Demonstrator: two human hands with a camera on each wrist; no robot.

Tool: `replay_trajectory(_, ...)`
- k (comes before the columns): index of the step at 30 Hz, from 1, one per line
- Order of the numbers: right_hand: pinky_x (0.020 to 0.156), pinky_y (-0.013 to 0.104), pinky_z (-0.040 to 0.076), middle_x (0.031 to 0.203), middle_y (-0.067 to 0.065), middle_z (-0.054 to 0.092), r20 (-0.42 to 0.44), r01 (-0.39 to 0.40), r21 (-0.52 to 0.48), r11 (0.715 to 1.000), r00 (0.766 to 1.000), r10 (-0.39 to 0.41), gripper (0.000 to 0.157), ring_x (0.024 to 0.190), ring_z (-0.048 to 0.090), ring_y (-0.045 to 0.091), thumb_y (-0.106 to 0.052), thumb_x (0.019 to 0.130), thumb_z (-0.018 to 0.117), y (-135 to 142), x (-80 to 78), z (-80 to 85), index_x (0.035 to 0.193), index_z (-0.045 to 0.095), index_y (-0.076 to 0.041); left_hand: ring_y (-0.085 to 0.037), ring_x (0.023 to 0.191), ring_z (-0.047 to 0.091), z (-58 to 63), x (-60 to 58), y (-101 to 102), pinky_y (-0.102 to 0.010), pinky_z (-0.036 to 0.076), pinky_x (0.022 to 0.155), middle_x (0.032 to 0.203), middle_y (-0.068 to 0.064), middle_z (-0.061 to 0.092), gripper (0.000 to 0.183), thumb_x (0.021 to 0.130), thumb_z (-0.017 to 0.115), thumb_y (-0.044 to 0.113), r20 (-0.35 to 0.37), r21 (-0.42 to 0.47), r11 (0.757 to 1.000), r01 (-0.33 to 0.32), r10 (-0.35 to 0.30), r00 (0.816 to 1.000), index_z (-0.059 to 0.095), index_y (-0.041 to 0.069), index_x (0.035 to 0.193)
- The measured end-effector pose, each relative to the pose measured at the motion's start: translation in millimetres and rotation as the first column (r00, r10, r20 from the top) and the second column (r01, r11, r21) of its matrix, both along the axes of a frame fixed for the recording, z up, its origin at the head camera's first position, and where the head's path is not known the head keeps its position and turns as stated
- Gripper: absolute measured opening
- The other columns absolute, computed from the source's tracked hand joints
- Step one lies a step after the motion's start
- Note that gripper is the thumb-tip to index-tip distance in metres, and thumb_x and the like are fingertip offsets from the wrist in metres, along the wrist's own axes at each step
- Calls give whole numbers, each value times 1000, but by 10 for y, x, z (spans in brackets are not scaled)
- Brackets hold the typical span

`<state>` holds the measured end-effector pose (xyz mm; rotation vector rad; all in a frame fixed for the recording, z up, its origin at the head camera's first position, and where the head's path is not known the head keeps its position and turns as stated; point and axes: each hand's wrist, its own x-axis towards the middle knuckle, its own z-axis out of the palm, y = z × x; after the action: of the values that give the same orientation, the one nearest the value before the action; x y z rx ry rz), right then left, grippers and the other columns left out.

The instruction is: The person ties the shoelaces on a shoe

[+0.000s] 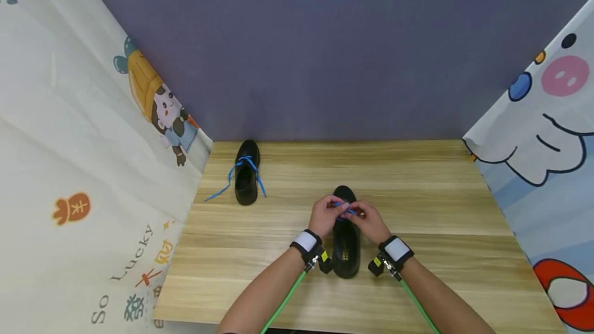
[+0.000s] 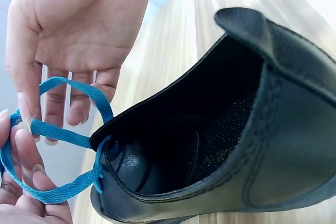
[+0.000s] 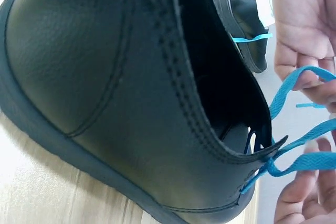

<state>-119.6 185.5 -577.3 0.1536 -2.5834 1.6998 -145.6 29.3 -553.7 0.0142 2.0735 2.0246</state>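
A black leather shoe (image 1: 346,264) stands on the wooden table, toe pointing away and opening towards me. Over its front, my left hand (image 1: 323,216) and right hand (image 1: 373,224) meet at the blue shoelace (image 2: 71,136). Both hands pinch the lace between thumb and fingertips. Loops of it rise from the eyelets and curve between the hands in the left wrist view. The right hand (image 2: 84,30) shows its palm there, its other fingers loosely bent behind the lace. In the right wrist view, the left hand (image 3: 307,30) is across the shoe, partly cut off by the frame.
A second black shoe (image 1: 246,184) stands at the table's back left, blue laces (image 1: 228,185) trailing loose on both sides. A dark blue-grey panel (image 1: 334,55) rises behind the table (image 1: 427,195). Printed cloths hang at the left (image 1: 55,133) and right. Green cables run from both wrist straps.
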Motion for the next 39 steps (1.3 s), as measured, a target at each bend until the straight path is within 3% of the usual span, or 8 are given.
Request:
replay_trajectory(5,76,28,47,101,12,65,67,-11,2,1000,998,11,12,92,56,19,-2,93,67,4,-3,27,105,66,0,-9,73,63,4,-3,-4,-33,58,72,87,-2,65,12,92,73,10,-2,-9,1000,14,-14,1000,68,0,98)
replay_trajectory(15,73,27,46,101,13,66,83,-12,-31,999,996,14,15,89,57,19,-3,95,66,32,-9,42,109,64,3,-10,72,64,-12,-17,-7,-26,56,69,89,-2,66,14,92,73,12,5,-28,999,20,-20,1000,69,1,99)
replay_trajectory(22,74,24,47,103,20,68,145,-70,-171,983,985,96,33,89,59,10,0,96,63,66,41,18,126,52,9,-9,73,62,-91,25,-2,-29,57,70,88,-1,65,13,92,73,11,16,-42,999,21,-20,1000,69,-1,97)
replay_trajectory(28,73,21,48,97,14,66,168,-80,-236,968,978,122,44,86,57,9,-6,89,75,64,46,21,124,51,7,-7,75,57,-99,40,-4,-23,49,66,88,0,65,15,91,75,14,-27,-97,995,21,-24,999,70,0,94)
replay_trajectory(34,66,22,48,95,17,62,121,-73,-168,983,988,94,34,79,55,12,3,87,74,102,47,-29,116,57,8,-10,74,62,-117,20,-49,-31,57,70,89,-3,67,15,92,74,12,-29,-85,996,30,-32,999,69,-2,97)
replay_trajectory(39,66,23,49,98,18,64,65,-62,-96,993,996,68,21,80,57,12,4,90,70,140,69,4,110,63,6,-8,69,62,-132,-3,-107,-25,52,62,82,-2,67,16,92,75,14,-47,-148,988,38,-46,998,70,0,96)
